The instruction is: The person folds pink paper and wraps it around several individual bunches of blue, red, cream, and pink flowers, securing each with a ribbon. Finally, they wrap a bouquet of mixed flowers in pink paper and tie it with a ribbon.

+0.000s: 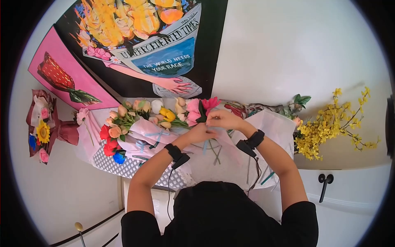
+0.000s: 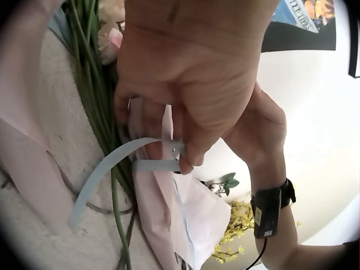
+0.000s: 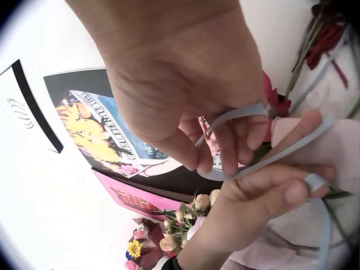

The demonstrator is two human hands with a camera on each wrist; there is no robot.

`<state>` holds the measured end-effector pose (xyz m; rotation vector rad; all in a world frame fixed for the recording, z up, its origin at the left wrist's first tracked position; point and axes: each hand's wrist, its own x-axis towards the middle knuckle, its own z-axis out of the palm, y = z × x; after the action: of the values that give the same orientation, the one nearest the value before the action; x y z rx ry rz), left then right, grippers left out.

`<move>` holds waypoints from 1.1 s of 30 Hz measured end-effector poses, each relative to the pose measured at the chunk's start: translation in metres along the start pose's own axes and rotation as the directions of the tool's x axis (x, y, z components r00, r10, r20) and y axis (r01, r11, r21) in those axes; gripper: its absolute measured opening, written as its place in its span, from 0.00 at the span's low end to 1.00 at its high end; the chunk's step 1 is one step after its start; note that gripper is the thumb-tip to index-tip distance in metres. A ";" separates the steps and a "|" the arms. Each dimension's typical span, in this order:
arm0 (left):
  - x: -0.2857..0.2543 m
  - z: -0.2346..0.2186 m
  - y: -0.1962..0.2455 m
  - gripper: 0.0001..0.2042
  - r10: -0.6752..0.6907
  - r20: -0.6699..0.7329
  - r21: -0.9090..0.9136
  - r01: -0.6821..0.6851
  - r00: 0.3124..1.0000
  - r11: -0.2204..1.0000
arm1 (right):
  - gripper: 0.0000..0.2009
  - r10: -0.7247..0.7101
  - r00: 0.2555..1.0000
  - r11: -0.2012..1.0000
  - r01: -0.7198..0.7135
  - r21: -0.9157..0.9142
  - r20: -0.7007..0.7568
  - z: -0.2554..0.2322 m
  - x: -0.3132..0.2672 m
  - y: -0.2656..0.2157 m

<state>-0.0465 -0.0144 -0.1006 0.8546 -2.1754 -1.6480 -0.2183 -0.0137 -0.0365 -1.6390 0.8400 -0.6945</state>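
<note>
Pink wrapping paper surrounds green stems, with pink flowers at its top. A light blue ribbon runs between both hands. My left hand holds the wrapped stems, and its thumb presses the ribbon against them in the right wrist view. My right hand pinches a loop of the ribbon between thumb and fingers, just above and right of the left hand. In the left wrist view the ribbon curves down over the stems.
Wrapped bouquets lie to the left on the table, beside a sunflower bouquet. Yellow blossom branches stand at the right. Paintings lean behind. Cut stems and white paper lie at the table's right part.
</note>
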 end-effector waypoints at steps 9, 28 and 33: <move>0.007 0.004 -0.014 0.10 0.047 -0.072 -0.048 -0.050 0.996 0.998 | 0.09 0.028 1.000 0.996 -0.028 0.083 -0.003 0.005 -0.018 -0.001; 0.006 -0.003 -0.008 0.08 -0.004 -0.176 -0.258 -0.042 0.984 0.965 | 0.04 -0.154 0.872 0.894 -0.077 -0.441 -0.465 0.046 -0.047 0.080; 0.007 -0.003 -0.014 0.10 0.165 -0.328 -0.046 -0.190 0.930 0.981 | 0.04 -0.252 0.841 0.861 -0.031 -0.507 -0.479 0.049 -0.047 0.070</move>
<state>-0.0463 -0.0238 -0.1137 0.8133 -1.8915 -1.3856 -0.2177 0.0433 -0.1159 -2.0024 1.4258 -1.1198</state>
